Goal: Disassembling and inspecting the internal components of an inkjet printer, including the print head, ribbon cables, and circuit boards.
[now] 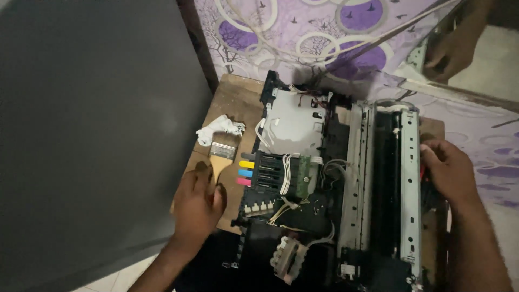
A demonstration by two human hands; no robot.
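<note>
I am closing my left hand [197, 203] on the paintbrush [220, 158] handle on the counter [230, 105] while my right hand [447, 172] is gripping the opened printer's [330, 184] right edge, where loose bristles or a slip could be snagging exposed wiring.

The left hand [197, 203] covers the end of the wooden-handled paintbrush [220, 158], so the grip cannot be seen. The right hand's fingertips [427, 154] vanish behind the stripped printer's metal side rail [411, 184]. The printer's near end is cut off below. Another person's hand [451, 51], top right, holds something blurred.
</note>
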